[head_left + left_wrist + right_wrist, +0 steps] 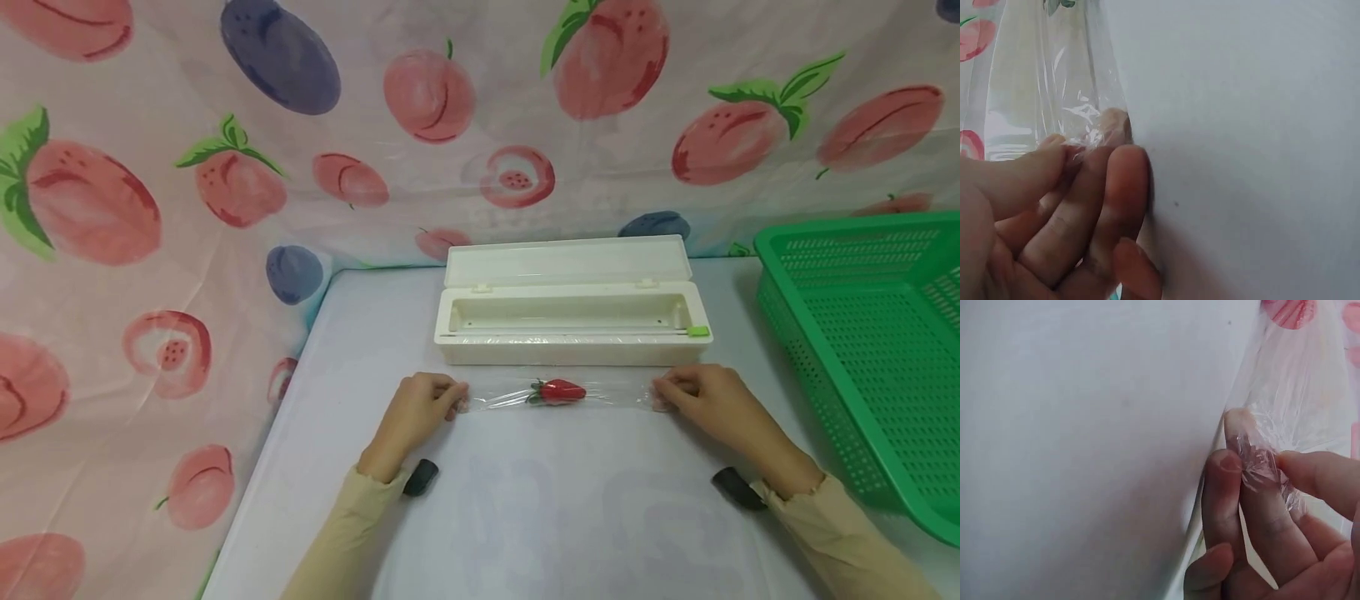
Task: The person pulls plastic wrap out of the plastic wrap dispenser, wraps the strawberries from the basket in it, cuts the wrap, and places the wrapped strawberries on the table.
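Note:
A small red strawberry (558, 391) with a green cap lies on the table inside a strip of clear cling film (607, 395). The film stretches sideways between both hands. My left hand (422, 407) pinches the film's left end between thumb and fingers (1094, 147). My right hand (701, 395) pinches the bunched right end of the film (1260, 464) the same way. Both hands rest low on the white table (525, 500), on either side of the strawberry.
An open cream cling-film dispenser box (573, 302) lies just behind the strawberry, lid tipped back. A green plastic basket (873, 333) fills the table's right side. A fruit-print cloth (187, 208) hangs behind and to the left. The table's left edge runs near my left arm.

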`<state>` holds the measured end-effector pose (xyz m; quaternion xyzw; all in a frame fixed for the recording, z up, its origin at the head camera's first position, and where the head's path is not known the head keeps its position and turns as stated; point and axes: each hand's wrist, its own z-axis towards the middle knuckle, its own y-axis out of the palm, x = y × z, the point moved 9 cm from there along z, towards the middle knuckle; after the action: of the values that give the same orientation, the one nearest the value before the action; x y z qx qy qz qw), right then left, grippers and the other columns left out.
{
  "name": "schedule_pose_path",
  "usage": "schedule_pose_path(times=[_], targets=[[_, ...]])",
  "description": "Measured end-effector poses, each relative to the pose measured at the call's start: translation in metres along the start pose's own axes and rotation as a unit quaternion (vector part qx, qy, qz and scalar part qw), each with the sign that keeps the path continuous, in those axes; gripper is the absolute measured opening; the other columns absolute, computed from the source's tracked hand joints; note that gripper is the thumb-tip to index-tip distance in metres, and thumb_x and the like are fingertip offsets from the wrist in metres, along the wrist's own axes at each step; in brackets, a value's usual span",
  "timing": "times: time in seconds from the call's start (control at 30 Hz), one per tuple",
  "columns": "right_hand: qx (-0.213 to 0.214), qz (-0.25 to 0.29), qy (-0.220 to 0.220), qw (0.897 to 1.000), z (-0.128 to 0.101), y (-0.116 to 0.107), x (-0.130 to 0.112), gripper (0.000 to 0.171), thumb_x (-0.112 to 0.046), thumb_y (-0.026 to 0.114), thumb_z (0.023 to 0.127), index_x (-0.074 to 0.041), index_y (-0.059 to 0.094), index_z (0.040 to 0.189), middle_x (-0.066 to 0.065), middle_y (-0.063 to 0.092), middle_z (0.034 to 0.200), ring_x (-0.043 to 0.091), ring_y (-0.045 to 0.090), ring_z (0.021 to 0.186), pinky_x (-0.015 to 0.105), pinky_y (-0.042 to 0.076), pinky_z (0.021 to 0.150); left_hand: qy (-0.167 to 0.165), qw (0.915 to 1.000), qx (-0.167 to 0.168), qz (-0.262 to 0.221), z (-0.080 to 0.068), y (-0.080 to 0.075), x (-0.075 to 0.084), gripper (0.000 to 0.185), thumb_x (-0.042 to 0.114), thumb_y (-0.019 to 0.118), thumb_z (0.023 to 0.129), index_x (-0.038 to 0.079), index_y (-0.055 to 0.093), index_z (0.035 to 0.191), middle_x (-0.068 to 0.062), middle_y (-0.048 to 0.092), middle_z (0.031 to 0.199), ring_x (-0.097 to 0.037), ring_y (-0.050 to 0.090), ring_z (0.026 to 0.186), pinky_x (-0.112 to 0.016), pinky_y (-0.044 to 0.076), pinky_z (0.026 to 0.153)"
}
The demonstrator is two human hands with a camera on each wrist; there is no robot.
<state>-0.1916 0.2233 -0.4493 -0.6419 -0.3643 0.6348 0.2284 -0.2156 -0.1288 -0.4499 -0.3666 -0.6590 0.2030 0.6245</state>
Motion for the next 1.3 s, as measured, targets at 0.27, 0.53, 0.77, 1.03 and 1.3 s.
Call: schedule_pose_path(times=[0.27,0.53,0.77,1.03,1.3], targets=[[0.022,0.02,0.032,0.999,0.0,-0.004,0.007,0.03,-0.031,0.067,0.095,-0.002,0.077,0.095,0.0,0.076,0.076,0.007,0.064,0.076,0.021,0.047,0.064,-0.043,0.9989,0.013,-0.017,0.002,0.0,-0.007,0.024,0.03,0.069,0.094,0.014,0.077,0.079,0.006,0.069,0.062,-0.011,0.061,0.056,-0.027,0.047,0.066],[0.027,0.04,0.068,0.997,-0.002,-0.004,0.012,0.038,-0.038,0.069,0.093,-0.001,0.078,0.092,0.0,0.076,0.074,0.009,0.064,0.077,0.021,0.046,0.064,-0.08,0.9965,0.016,-0.014,0.002,-0.002,-0.013,0.029,0.035,0.07,0.092,0.014,0.075,0.074,0.005,0.067,0.058,-0.012,0.059,0.056,-0.027,0.045,0.064],[0.033,0.03,0.094,0.995,-0.003,-0.008,0.017,0.042,-0.044,0.068,0.092,-0.003,0.078,0.091,-0.002,0.075,0.072,0.011,0.061,0.077,0.025,0.045,0.066,-0.091,0.9956,0.014,-0.016,0.003,-0.001,-0.013,0.029,0.036,0.071,0.091,0.014,0.074,0.072,0.003,0.066,0.056,-0.013,0.058,0.055,-0.027,0.043,0.064],[0.061,0.013,0.093,0.994,-0.007,-0.012,0.013,0.042,-0.045,0.068,0.091,-0.004,0.077,0.088,-0.002,0.073,0.068,0.013,0.061,0.073,0.027,0.043,0.062,-0.086,0.9956,0.024,-0.026,0.005,0.0,-0.013,0.027,0.035,0.073,0.09,0.008,0.067,0.088,0.005,0.069,0.063,-0.012,0.062,0.054,-0.027,0.044,0.059],[0.1,0.003,0.079,0.992,-0.008,-0.016,0.011,0.039,-0.042,0.073,0.089,-0.004,0.075,0.084,-0.004,0.07,0.061,0.011,0.06,0.065,0.025,0.04,0.053,-0.069,0.997,0.019,-0.03,0.005,0.001,-0.012,0.021,0.033,0.071,0.091,0.012,0.075,0.09,0.006,0.07,0.065,-0.012,0.062,0.053,-0.027,0.042,0.057]])
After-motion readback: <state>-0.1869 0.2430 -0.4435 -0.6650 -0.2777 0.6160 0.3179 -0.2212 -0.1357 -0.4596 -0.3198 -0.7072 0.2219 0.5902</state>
